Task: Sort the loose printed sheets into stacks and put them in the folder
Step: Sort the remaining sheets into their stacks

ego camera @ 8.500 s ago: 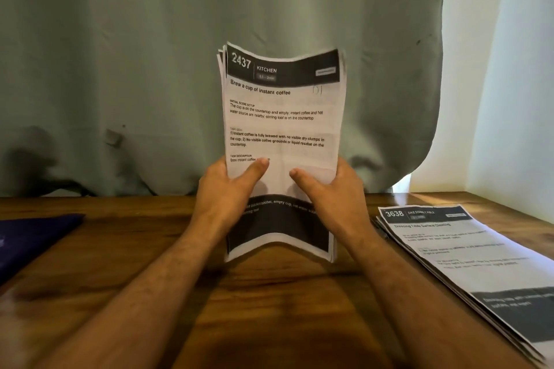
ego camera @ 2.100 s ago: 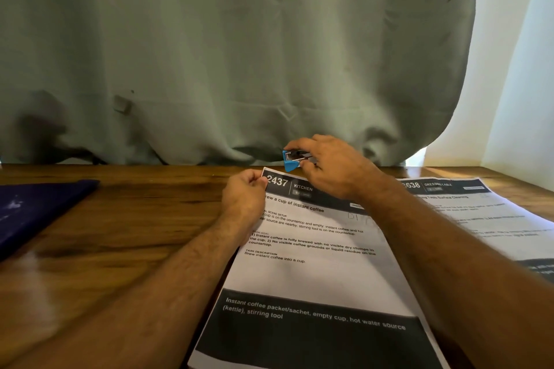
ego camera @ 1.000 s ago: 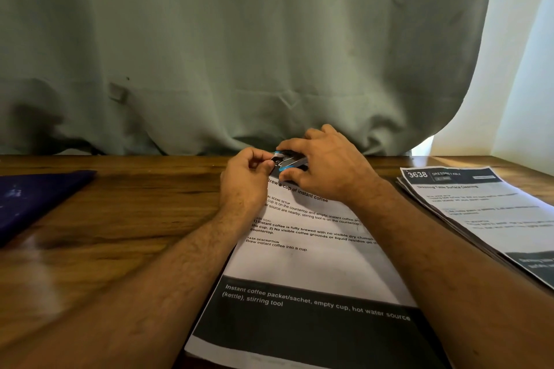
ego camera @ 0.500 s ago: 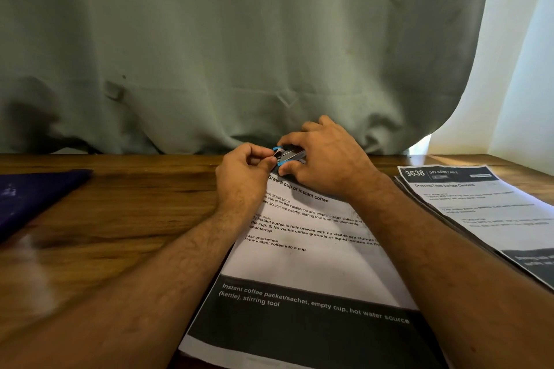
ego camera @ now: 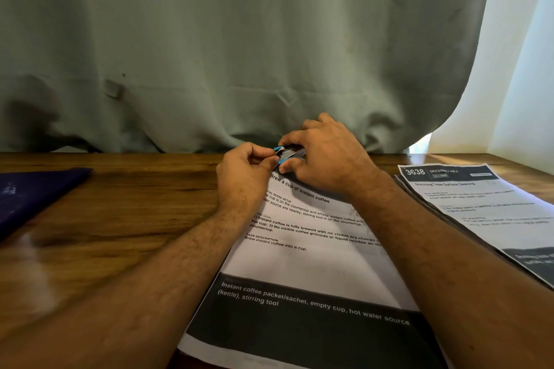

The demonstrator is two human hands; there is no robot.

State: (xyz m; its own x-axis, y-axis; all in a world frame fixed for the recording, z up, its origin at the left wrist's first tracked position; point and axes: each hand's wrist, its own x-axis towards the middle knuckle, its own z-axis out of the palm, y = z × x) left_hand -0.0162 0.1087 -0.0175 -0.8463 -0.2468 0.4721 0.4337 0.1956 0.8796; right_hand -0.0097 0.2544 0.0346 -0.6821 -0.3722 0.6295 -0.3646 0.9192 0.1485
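Here both hands, the left hand (ego camera: 244, 172) and the right hand (ego camera: 325, 153), pinch a small blue clip (ego camera: 288, 153) at the top edge of the coffee sheets (ego camera: 302, 252), and the clip may slip and catch only some pages.

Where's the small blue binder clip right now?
In the head view, the small blue binder clip is at centre, pinched between the left hand and right hand at the far top edge of the instant coffee sheet stack.
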